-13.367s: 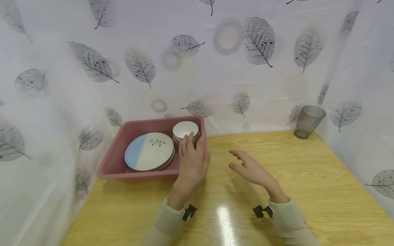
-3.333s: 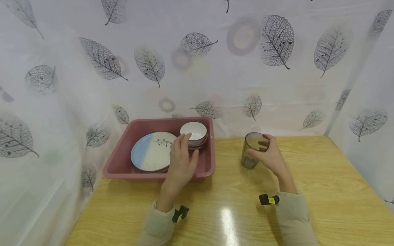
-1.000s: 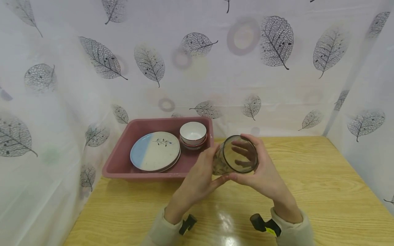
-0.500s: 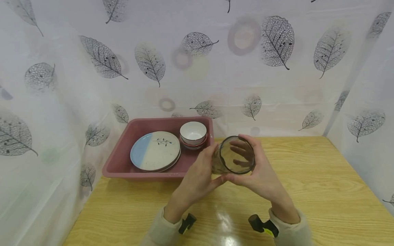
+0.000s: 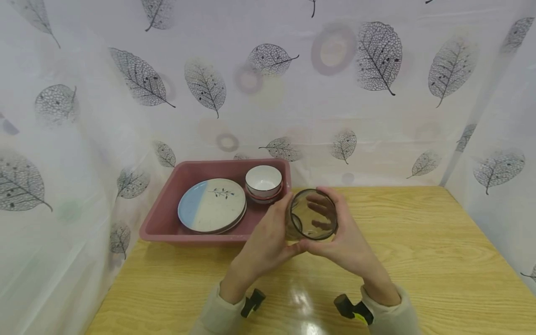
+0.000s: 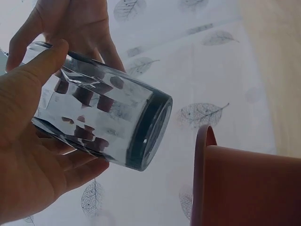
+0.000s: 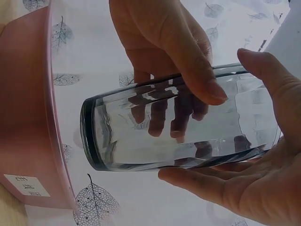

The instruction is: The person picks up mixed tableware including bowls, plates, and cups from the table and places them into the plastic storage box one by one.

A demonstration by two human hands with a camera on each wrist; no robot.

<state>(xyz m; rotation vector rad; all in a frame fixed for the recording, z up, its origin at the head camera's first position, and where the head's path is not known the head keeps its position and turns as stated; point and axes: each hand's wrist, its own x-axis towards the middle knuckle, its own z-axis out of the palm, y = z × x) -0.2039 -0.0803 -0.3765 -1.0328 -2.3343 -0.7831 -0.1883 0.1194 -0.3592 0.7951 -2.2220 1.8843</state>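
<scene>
A smoky, see-through drinking glass (image 5: pixel 307 225) is held tilted above the table, its mouth facing me and its base pointing left. My left hand (image 5: pixel 265 237) grips it near the middle, with the thumb along one side in the left wrist view. Round the rim end curls my right hand (image 5: pixel 347 237), its fingers showing through the glass in the head view. The thick base of the glass (image 6: pixel 153 132) points past the left hand toward the pink basin (image 5: pixel 192 238). Both thumbs come together beneath the glass in the head view.
Inside the basin lie stacked plates (image 5: pixel 222 211), the top one blue and cream with a sprig. Stacked bowls (image 5: pixel 264 179) stand in its back right corner. A white label (image 7: pixel 27 185) is on the basin's side. Leaf-printed sheeting (image 5: pixel 318 107) encloses the wooden table (image 5: pixel 418 260).
The glass stood at the back right corner, then came nearer, upright in the right hand. Both hands now hold it tilted; over the last second it has shifted slightly left.
</scene>
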